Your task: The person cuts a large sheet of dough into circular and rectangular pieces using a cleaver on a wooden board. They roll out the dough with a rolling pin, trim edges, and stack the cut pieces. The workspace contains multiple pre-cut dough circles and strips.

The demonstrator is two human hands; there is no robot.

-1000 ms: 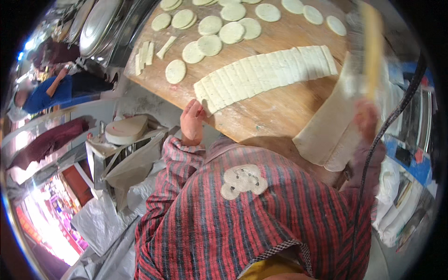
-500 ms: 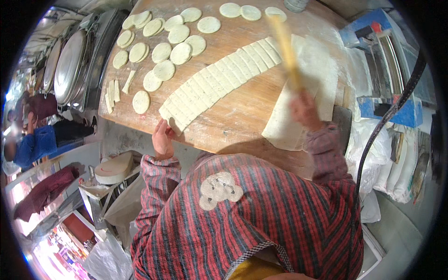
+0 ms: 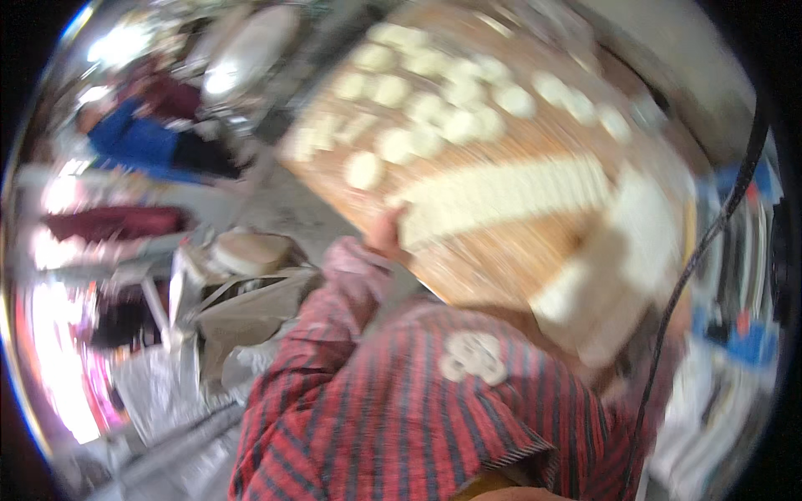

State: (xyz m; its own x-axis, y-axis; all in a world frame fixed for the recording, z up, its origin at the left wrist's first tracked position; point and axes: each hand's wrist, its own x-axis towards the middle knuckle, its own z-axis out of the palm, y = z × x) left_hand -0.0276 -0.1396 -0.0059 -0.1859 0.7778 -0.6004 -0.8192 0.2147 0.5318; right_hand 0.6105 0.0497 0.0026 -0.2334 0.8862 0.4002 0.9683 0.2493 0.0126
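The whole view is smeared by motion. My left hand is at the board's near left edge, against the end of a long dough band marked into narrow slices; its fingers are too blurred to read. A wide flat sheet of dough lies to the right, partly in shadow. Beside its right edge, my right hand is a faint blur below a pale yellowish upright strip. I cannot make out its fingers or whether it holds that strip.
Several round dough discs and a few short dough strips lie on the far left of the wooden board. A black cable hangs at the right, before a blue-and-grey machine. People in blue and dark red are far left.
My view has swung left, so the board appears shifted right and tilted. The wooden stick raised in my right hand no longer shows clearly, and that hand has moved to the board's right edge.
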